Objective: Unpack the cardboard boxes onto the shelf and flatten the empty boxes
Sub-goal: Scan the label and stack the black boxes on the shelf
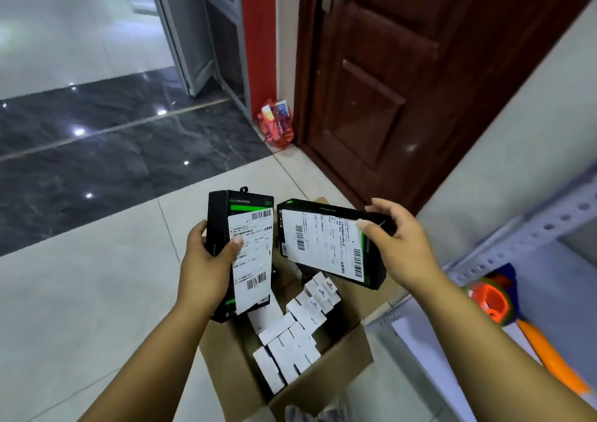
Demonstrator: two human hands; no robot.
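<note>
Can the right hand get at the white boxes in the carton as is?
Probably not: the right hand already grips a black box, held above the white boxes in the open carton.

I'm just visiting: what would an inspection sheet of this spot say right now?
Surface: pale tiled floor.
Job's things: open cardboard box holding small white boxes; grey metal shelf at right.
Clutter: orange toy on the shelf; red packets by the brown door.
Hands: left hand holds an upright black box; right hand holds a tilted black box.
Cables: nothing seen.
Surroundings: dark floor strip.
</note>
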